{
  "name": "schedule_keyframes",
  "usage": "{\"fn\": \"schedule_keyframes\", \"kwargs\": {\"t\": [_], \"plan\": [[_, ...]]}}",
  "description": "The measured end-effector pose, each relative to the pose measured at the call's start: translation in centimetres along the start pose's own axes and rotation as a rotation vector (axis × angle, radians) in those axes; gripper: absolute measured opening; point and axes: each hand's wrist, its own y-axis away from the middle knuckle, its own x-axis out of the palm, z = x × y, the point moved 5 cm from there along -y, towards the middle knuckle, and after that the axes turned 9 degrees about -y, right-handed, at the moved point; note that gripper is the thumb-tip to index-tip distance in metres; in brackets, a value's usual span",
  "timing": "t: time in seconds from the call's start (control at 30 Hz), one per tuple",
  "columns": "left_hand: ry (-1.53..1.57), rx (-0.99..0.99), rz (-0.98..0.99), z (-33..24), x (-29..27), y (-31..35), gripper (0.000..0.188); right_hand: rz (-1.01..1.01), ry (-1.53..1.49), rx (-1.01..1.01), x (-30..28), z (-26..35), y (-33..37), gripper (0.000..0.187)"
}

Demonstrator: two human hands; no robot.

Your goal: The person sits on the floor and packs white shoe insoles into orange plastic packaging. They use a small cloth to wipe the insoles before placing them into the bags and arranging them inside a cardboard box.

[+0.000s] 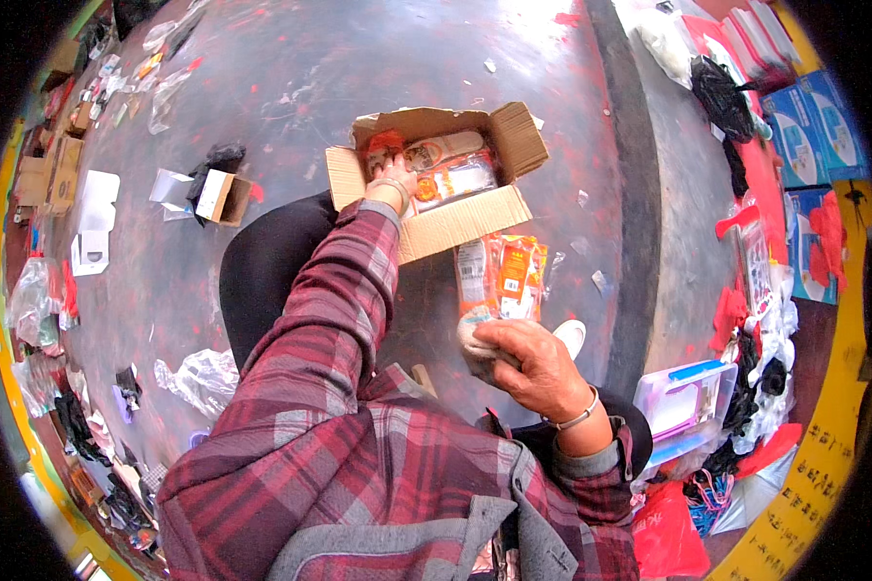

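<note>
My left hand point(395, 176) reaches into an open cardboard box point(460, 225). Its fingers are stretched out and touch an orange-red packet point(386, 142) at the box's left end. Beside it lie clear plastic packets point(455, 174) with orange and white print, their contents pale and soft-looking. My right hand point(538, 363), closed in a pinch, holds the near end of another clear plastic packet point(516, 271) with an orange label and a white label patch. A greyish-white rounded bulge point(477, 334) shows at my right fingertips; I cannot tell what it is. The packet's near end is partly hidden by my fingers.
A small opened carton point(221, 198) and a white folded carton point(95, 223) lie to the left. Crumpled clear plastic point(202, 380) is near my left knee. At the right are a clear plastic bin point(683, 402), red and black bags, and blue boxes point(814, 131). Litter lines both sides.
</note>
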Motion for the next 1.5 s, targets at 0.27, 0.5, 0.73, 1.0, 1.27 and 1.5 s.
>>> {"fn": "schedule_keyframes", "kwargs": {"t": [0.27, 0.5, 0.73, 1.0, 1.27, 1.5], "plan": [[0.132, -0.010, -0.100, 0.8, 0.4, -1.7, 0.053, 0.075, 0.029, 0.033, 0.3, -0.5, 1.5, 0.027], [-0.134, 0.557, -0.760, -8.7, -6.2, 5.7, 0.021, 0.385, 0.141, 0.075, 1.8, 0.3, 4.7, 0.016], [0.358, 0.596, 0.034, -17.5, 4.5, 18.9, 0.029, 0.376, 0.279, 0.067, 1.6, 0.3, 6.9, 0.012], [0.696, -0.390, 0.633, -7.3, 20.1, 18.6, 0.041, 0.215, 0.243, 0.019, 0.2, 0.5, 7.1, 0.009], [0.935, -0.513, 0.656, -9.6, 22.7, 16.3, 0.035, 0.107, 0.232, 0.027, -1.4, 0.1, 5.9, 0.011], [0.704, -0.467, 0.446, -8.9, 26.6, 13.6, 0.030, 0.139, 0.252, 0.033, -1.5, 0.4, 5.0, 0.008]]}}
